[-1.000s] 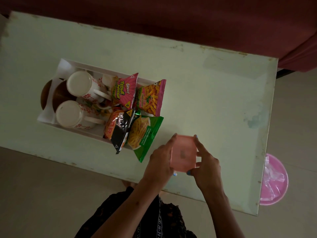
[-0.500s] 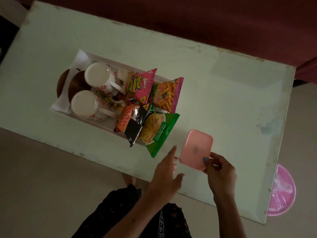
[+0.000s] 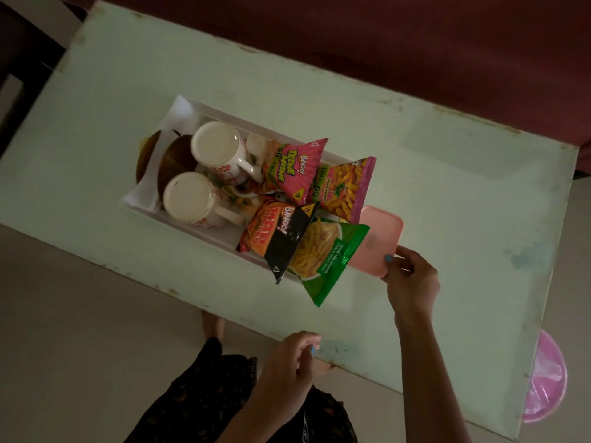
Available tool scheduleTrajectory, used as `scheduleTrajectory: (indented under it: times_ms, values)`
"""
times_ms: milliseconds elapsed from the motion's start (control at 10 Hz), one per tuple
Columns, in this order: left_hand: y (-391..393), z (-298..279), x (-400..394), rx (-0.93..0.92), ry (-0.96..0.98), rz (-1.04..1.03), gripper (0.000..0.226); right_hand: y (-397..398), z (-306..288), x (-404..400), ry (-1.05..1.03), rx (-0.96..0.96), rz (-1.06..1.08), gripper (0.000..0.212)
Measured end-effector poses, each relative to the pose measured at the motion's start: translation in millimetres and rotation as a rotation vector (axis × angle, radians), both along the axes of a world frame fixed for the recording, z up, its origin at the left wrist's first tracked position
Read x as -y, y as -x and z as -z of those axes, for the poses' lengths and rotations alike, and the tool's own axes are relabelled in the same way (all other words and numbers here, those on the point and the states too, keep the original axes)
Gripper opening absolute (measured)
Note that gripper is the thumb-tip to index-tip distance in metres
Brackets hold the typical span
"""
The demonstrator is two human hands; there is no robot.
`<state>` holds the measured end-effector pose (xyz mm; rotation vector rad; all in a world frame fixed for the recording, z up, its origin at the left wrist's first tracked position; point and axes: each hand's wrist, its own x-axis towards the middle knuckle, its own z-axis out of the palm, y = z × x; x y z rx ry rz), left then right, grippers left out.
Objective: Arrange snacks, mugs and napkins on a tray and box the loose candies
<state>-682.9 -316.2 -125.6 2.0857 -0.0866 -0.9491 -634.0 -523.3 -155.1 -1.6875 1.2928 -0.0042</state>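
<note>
A white tray sits on the pale green table. It holds two upturned flowered mugs, brown napkins or plates at its left end, and several snack packets: pink, pink-orange, black-orange, green. A closed pink candy box lies against the tray's right end, partly under the green packet. My right hand grips the box's near corner. My left hand hovers at the table's near edge, fingers loosely curled, holding nothing.
A dark red sofa runs behind the table. A pink bin with a plastic liner stands on the floor past the table's right end. My dark patterned clothing and a foot show below the table edge.
My left hand let go of the pink box and drew back to the table's near edge. My right hand slid the box left until it met the tray, under the green packet.
</note>
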Motion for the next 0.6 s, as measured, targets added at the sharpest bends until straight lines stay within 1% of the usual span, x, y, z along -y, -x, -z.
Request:
scheduleTrajectory:
  times_ms: [100, 300, 400, 500, 600]
  values:
    - [-7, 1, -10, 0.01, -0.008, 0.033, 0.027, -2, 3, -7, 0.005, -0.02, 0.004, 0.026]
    - [-36, -1, -49, 0.02, -0.006, 0.106, 0.027, -4, 5, -22, 0.085, -0.036, 0.074, 0.031]
    - [-62, 3, -84, 0.044, -0.028, 0.135, 0.027, 0, 0, -43, 0.116, -0.031, 0.255, 0.033]
    - [-77, 5, -105, 0.097, -0.051, 0.202, 0.029, 7, -5, -80, 0.157, -0.093, 0.346, 0.026]
    - [-95, 7, -128, 0.104, -0.051, 0.255, 0.027, 16, -7, -154, 0.087, -0.243, 0.288, 0.018]
